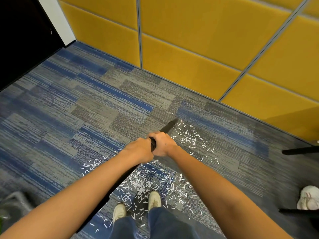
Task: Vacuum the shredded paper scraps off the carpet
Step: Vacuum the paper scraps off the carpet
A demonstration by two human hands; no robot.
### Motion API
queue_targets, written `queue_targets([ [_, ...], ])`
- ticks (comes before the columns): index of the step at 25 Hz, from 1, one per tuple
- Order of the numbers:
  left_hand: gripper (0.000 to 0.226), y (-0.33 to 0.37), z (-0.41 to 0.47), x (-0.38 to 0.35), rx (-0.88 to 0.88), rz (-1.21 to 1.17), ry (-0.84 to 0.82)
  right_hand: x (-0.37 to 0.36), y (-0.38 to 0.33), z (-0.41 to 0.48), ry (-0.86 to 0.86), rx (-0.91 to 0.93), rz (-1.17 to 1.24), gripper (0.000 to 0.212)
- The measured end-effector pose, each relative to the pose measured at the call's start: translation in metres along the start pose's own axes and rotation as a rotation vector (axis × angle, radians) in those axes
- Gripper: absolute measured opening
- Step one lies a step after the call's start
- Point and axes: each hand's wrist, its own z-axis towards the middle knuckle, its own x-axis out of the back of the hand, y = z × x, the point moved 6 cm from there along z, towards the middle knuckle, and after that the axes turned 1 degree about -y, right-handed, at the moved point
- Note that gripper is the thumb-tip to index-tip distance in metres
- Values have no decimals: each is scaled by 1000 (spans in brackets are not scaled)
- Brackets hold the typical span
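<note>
Looking down from the head cam, I've got both hands wrapped around the black vacuum wand (168,127), left hand (140,149) just behind the right hand (163,144), the two nearly touching. Fingers on both are curled shut around the tube, solid grip. The wand runs from down by my left leg up and away, and its nozzle tip sits low over the carpet (77,104), right at the far edge of the mess, though I can't tell if it's actually touching. The shredded paper scraps (146,183) are everywhere: thickest bunch right in front of my shoes (154,199), a looser patch to the right of the nozzle, and a few strays off to the left under my forearm. Yellow wall panels (189,40) run along the far side. Off at the right edge there's another white shoe (309,197) and some dark chair legs (300,150).
</note>
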Motion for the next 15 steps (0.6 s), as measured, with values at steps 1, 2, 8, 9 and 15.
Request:
queue_targets([
  [1, 34, 2, 0, 2, -2, -1, 9, 3, 0, 1, 15, 4, 7, 32],
  [2, 34, 3, 0, 4, 2, -2, 13, 6, -1, 2, 28, 9, 14, 32],
  [8, 34, -2, -3, 5, 29, 8, 7, 1, -12, 4, 25, 40, 45, 31],
  [9, 35, -1, -4, 2, 23, 18, 4, -2, -11, 2, 27, 33, 37, 30],
  [15, 39, 12, -12, -1, -45, 125, -43, -2, 5, -13, 72, -7, 24, 26],
])
